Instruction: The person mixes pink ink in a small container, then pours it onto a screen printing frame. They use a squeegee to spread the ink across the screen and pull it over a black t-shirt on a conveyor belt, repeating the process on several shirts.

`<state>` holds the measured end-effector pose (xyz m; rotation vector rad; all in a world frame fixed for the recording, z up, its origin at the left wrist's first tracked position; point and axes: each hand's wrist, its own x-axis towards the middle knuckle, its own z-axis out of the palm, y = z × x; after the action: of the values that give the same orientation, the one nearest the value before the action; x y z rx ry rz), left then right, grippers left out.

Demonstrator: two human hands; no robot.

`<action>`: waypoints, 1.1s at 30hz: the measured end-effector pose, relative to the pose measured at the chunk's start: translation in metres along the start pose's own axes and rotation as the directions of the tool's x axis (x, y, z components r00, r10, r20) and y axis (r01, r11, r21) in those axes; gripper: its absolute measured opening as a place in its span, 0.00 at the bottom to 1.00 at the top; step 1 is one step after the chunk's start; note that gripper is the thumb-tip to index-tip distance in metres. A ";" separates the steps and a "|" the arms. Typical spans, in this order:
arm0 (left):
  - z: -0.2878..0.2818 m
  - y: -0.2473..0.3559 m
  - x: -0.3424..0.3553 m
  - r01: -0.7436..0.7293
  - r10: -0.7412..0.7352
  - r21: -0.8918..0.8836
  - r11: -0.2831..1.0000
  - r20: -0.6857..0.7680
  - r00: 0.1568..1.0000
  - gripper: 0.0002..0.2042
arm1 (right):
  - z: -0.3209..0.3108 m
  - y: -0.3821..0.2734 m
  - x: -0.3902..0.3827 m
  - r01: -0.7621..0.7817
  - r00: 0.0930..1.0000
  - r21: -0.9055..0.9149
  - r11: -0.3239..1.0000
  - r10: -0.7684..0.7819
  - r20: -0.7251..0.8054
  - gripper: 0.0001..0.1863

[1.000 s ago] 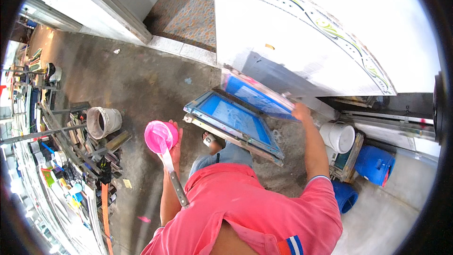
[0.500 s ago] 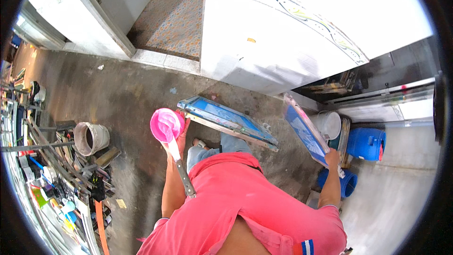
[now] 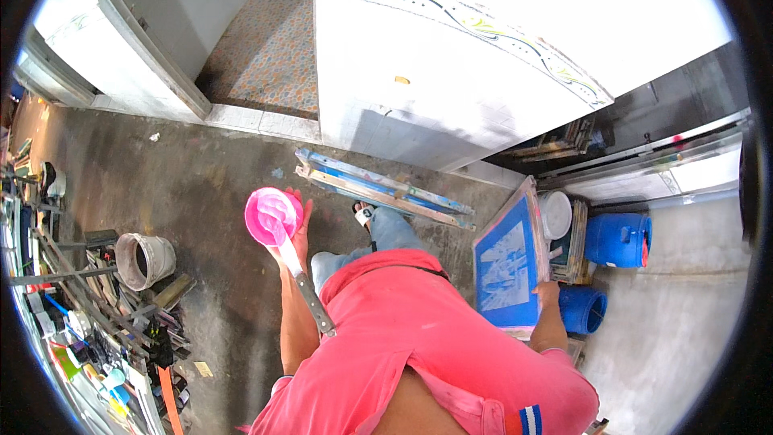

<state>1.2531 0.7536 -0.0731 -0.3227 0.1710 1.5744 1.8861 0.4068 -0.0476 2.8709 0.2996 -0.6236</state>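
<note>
My left hand (image 3: 302, 231) is wrapped round a bright pink tub (image 3: 253, 225) with pink paint inside. A spatula (image 3: 312, 298) with a riveted handle leans out of the tub, its pale blade dipping into the paint. On the right, my right hand (image 3: 548, 294) grips the edge of a screen-printing frame (image 3: 505, 266), whose blue mesh carries a pale pattern. Just beyond my left hand is another wood-edged frame with blue (image 3: 386, 191), seen nearly edge-on. It looks apart from my fingers; what supports it is hidden, and I cannot tell whether it is one frame or two.
White tiled wall panels (image 3: 419, 113) stand ahead, beside a doorway with a patterned floor (image 3: 262, 52). Blue barrels (image 3: 616, 240) and a white bucket (image 3: 555, 213) are at the right. A dirty white bucket (image 3: 145, 262) and piled wood and clutter (image 3: 88, 298) lie at the left.
The frame in my right hand has turned to show its mesh more fully. The middle frame has tipped closer to edge-on and now sits apart from my left hand. The tub has shifted slightly left.
</note>
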 end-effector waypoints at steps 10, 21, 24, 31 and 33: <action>0.002 -0.048 0.039 0.097 -0.091 -0.082 0.992 0.070 0.993 0.28 | 0.088 -0.003 -0.002 -0.286 0.952 0.699 0.655 0.113 0.284 0.28; 0.008 -0.066 0.040 0.102 -0.101 0.043 0.994 -0.033 0.994 0.29 | 0.098 -0.028 -0.033 -0.412 0.907 0.693 0.591 0.189 0.377 0.37; 0.013 -0.049 0.031 0.102 -0.101 0.014 0.995 -0.043 0.994 0.29 | 0.096 -0.035 -0.055 -0.402 0.910 0.713 0.574 0.165 0.381 0.36; 0.000 -0.020 0.015 0.043 -0.044 -0.010 0.999 -0.068 0.997 0.31 | 0.083 -0.034 -0.071 -0.357 0.921 0.639 0.682 0.140 0.365 0.28; -0.002 -0.015 0.007 0.060 -0.063 -0.034 0.998 -0.091 0.994 0.32 | 0.079 -0.019 -0.091 -0.361 0.912 0.656 0.662 0.103 0.397 0.25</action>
<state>1.2686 0.7603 -0.0756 -0.4217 0.2066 1.5031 1.7697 0.3933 -0.0825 3.3227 -0.4974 -1.4140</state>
